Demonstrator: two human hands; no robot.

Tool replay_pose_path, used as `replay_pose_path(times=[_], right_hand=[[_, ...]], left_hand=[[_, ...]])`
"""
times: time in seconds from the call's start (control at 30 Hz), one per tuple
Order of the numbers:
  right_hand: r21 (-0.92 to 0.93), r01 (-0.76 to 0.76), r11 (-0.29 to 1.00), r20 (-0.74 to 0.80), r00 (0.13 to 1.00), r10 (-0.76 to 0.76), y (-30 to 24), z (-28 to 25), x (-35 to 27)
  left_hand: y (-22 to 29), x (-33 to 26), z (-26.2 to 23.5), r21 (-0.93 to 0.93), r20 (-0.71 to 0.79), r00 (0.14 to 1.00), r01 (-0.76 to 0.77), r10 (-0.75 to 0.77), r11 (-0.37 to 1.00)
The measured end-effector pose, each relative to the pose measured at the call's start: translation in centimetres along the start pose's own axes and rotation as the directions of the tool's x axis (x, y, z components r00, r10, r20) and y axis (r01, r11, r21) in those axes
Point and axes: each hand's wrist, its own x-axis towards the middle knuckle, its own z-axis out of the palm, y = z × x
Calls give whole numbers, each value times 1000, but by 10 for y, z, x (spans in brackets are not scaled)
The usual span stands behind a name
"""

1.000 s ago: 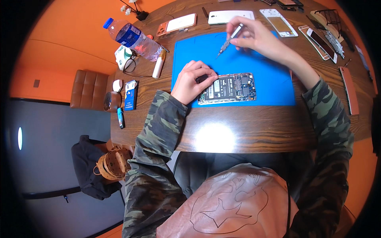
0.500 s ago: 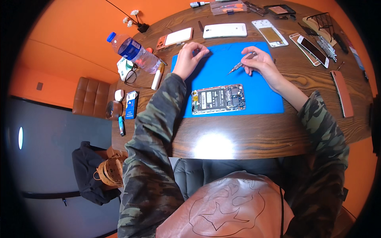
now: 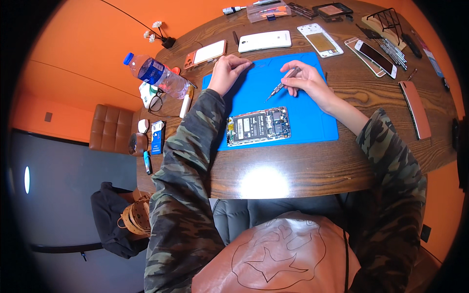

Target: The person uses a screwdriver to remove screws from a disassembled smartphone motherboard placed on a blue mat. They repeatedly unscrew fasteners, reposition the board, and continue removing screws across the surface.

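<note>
An opened phone [image 3: 259, 126] with its circuit boards showing lies on a blue work mat [image 3: 317, 122]. My right hand [image 3: 305, 80] holds a small grey screwdriver [image 3: 281, 85] above the mat, its tip pointing down and left, clear of the phone. My left hand [image 3: 228, 72] rests at the mat's far left corner, fingertips pressed down near the edge; whether something tiny sits under them is hidden. A white phone back [image 3: 264, 41] and an orange-rimmed phone [image 3: 205, 53] lie just beyond that hand.
A plastic water bottle [image 3: 156, 74] lies left of the mat beside glasses and a white marker [image 3: 186, 102]. More phones, screens and a tool rack [image 3: 388, 20] fill the far right. A curved brown strip [image 3: 416, 108] lies right. The wooden table [image 3: 303, 171] edge is near.
My left hand left the opened phone and reached out to the mat's far left corner. My right hand came down and nearer with the screwdriver. The view shifted, so the phone now looks closer.
</note>
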Motion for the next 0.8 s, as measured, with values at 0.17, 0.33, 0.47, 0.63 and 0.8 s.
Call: replay_pose_path(times=[0.17, 0.33, 0.47, 0.63, 0.8], right_hand=[[19, -6, 1000, -23, 1000, 6, -1, 1, 0], [-4, -48, 999, -58, 997, 47, -4, -1, -4], [44, -71, 996, -59, 996, 74, -11, -2, -4], [7, -91, 996, -16, 996, 91, -19, 19, 6], [-135, 124, 983, 9, 992, -124, -9, 80, 23]], left_hand=[[11, -15, -13, -126, -29, 994, 105, -110, 986], [34, -69, -34, -423, -105, 986, 70, -126, 903], [38, -109, -31, -450, -14, 948, 277, -317, 849], [27, -114, -19, -467, 9, 980, 180, -199, 866], [30, -115, -22, -239, 4, 990, 137, -140, 961]])
